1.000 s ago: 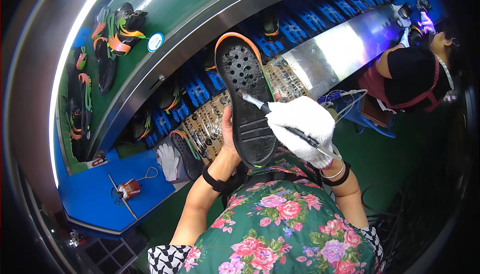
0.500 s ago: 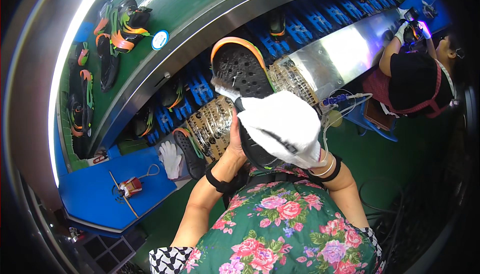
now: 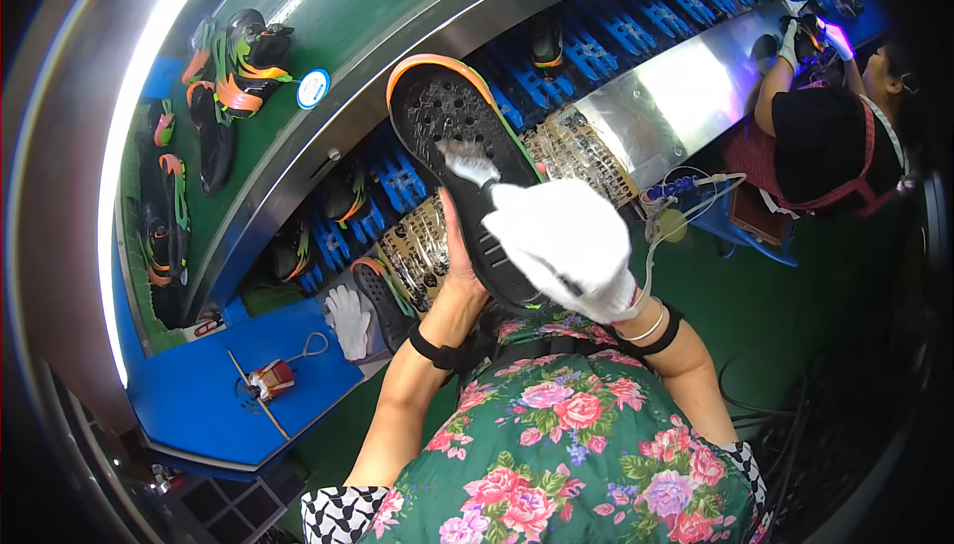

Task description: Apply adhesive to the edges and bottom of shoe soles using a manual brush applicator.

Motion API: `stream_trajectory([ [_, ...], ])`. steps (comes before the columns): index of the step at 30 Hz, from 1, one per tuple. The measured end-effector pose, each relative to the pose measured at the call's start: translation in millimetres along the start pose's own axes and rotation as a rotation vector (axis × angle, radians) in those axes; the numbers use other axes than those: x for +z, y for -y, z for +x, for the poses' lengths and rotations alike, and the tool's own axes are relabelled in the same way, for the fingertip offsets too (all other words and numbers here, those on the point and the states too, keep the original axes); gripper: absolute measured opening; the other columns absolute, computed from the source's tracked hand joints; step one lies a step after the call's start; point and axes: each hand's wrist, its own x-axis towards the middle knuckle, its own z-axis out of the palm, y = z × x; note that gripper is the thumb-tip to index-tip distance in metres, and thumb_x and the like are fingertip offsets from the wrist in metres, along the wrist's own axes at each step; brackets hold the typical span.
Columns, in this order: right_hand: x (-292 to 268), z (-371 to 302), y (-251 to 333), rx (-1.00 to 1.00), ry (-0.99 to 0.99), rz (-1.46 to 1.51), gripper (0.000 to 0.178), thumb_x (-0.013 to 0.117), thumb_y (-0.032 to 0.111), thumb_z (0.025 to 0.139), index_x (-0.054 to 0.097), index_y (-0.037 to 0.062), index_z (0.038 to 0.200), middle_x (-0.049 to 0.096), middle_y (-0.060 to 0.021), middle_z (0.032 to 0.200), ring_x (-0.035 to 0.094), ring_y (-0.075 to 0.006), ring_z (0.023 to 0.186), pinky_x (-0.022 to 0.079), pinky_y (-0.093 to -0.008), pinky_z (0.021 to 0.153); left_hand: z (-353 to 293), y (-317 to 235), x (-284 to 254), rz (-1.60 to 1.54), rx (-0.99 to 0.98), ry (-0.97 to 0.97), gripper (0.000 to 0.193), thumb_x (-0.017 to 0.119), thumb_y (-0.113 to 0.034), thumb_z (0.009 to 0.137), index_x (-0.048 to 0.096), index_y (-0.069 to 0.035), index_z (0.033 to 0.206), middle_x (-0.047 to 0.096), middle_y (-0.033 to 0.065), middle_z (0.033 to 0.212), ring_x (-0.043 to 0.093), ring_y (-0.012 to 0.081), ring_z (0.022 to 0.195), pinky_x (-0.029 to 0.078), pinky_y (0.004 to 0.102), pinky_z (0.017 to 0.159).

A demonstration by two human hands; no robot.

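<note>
My bare left hand [image 3: 459, 258] is wrapped round a black shoe sole [image 3: 429, 112] from its left side, with part of the fingers hidden behind it. The sole is long, with small holes, slots and an orange and green rim, and its inner face is turned up. My right hand [image 3: 568, 246], in a white glove, is closed on a brush [image 3: 471, 162] whose handle is mostly hidden. The pale bristles lie against the middle of the sole, below the holes. Wet-looking shine covers the sole's upper part.
A conveyor with blue holders [image 3: 402, 186] runs behind the sole. On the left, a blue table [image 3: 214, 385] bears a red container [image 3: 270, 381] with a stick across it. White gloves [image 3: 348, 320] lie beside another sole [image 3: 381, 301]. A co-worker [image 3: 830, 127] sits at the right.
The sole has shifted left and slightly up in my left hand. The brush has gone from the sole's left edge to its middle.
</note>
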Motion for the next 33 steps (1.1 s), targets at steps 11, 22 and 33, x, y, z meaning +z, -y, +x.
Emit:
stream_trajectory([
  [11, 14, -13, 2, -0.003, 0.022, 0.036, 0.036, 0.076, -0.004, 0.079, 0.077, 0.0072, 0.113, 0.076, -0.0124, 0.11, 0.072, -0.0288, 0.099, 0.056, -0.038, 0.084, 22, -3, 20, 0.069, 0.054, 0.016, 0.114, 0.038, -0.093, 0.081, 0.032, -0.008, 0.158, 0.054, 0.0328, 0.14, 0.059, 0.0468, 0.125, 0.05, 0.0593, 0.104],
  [22, 17, -18, -4, -0.05, 0.061, 0.248, 0.036, 0.081, 0.001, 0.077, 0.077, 0.0094, 0.112, 0.076, -0.0107, 0.11, 0.073, -0.0281, 0.094, 0.057, -0.0364, 0.08, 31, -15, 22, -0.098, 0.027, 0.149, 0.105, 0.049, -0.09, 0.079, 0.036, -0.021, 0.157, 0.052, 0.0303, 0.143, 0.058, 0.0549, 0.115, 0.054, 0.0672, 0.092],
  [33, 11, -22, -12, 0.032, 0.018, 0.356, 0.025, 0.085, 0.004, 0.075, 0.078, 0.0071, 0.099, 0.076, -0.0117, 0.104, 0.073, -0.0268, 0.087, 0.057, -0.0363, 0.073, 44, -29, 9, -0.069, 0.101, 0.179, 0.096, 0.058, -0.082, 0.083, 0.04, -0.019, 0.154, 0.05, 0.0319, 0.144, 0.059, 0.0538, 0.118, 0.052, 0.0655, 0.097],
])
